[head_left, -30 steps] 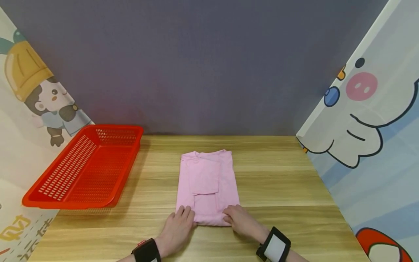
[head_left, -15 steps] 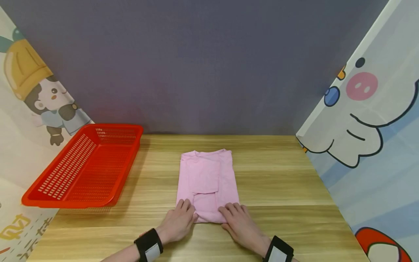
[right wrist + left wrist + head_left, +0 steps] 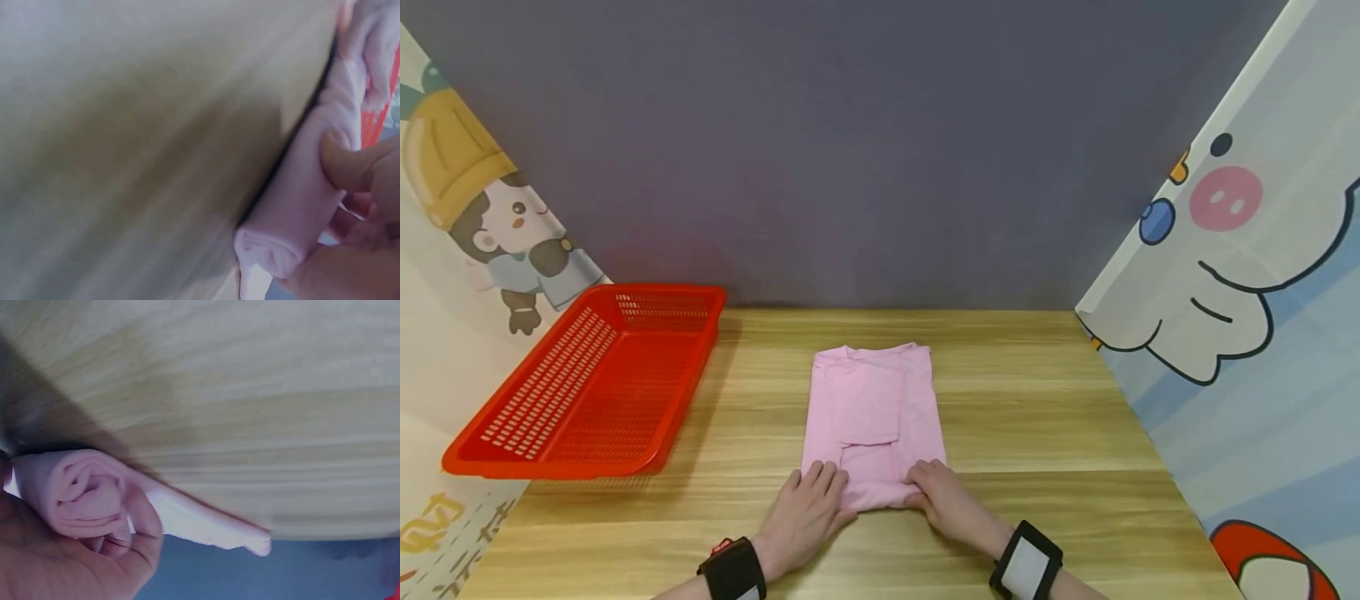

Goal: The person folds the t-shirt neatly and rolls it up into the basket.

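Note:
A pink shirt lies folded lengthwise on the table, with a squarish folded panel on top. Its near end is rolled up into a thick roll, whose spiral end shows in the left wrist view. My left hand grips the roll's left end, fingers over the top and curled round it. At the right end, my right hand holds the roll, its thumb pressed on the near side in the right wrist view. Beyond the hands, the rest of the shirt stretches flat toward the back.
A red plastic basket with slotted sides stands at the left of the wood-grain table. A grey panel rises behind the table, and cartoon-printed sheets flank it on both sides.
The roll's near edge has moved slightly away from the body. The right hand's fingers spread along the roll half a second ago, then drew together again. The basket stays in place.

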The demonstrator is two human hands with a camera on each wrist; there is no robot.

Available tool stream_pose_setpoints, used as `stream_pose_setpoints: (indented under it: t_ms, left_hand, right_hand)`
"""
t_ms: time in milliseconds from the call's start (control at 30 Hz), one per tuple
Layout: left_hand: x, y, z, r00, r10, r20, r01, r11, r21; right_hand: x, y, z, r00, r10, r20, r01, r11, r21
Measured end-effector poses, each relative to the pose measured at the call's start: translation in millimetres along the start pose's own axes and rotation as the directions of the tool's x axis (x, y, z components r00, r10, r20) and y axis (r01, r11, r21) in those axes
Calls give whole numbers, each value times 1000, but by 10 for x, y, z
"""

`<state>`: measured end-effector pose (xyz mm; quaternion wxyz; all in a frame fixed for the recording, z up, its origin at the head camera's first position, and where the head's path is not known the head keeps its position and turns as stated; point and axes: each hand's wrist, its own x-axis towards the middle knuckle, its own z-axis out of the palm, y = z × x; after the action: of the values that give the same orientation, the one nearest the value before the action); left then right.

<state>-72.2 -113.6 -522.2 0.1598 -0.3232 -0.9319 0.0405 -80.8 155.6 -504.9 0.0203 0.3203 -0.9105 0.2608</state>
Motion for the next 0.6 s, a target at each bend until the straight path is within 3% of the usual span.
stream_pose_setpoints:
  t_ms: [133, 233, 467, 600]
  left_hand:
    - [-14, 17, 8, 998, 10, -57, -6, 998, 62]
    - [1, 20, -9, 997, 2, -75, 1, 999, 50]
    - [110, -36, -50, 995, -59, 83, 71, 986, -154]
    - [171, -63, -45, 992, -80, 102, 103, 962, -252]
  right_hand:
    - [47, 64, -56, 999, 10, 39, -14, 995, 101]
    - [78, 92, -91, 997, 24, 76, -34, 990, 135]
    - [92, 78, -121, 991, 54, 124, -71, 989, 133]
    - [15, 48, -32, 995, 31, 90, -28, 999, -34]
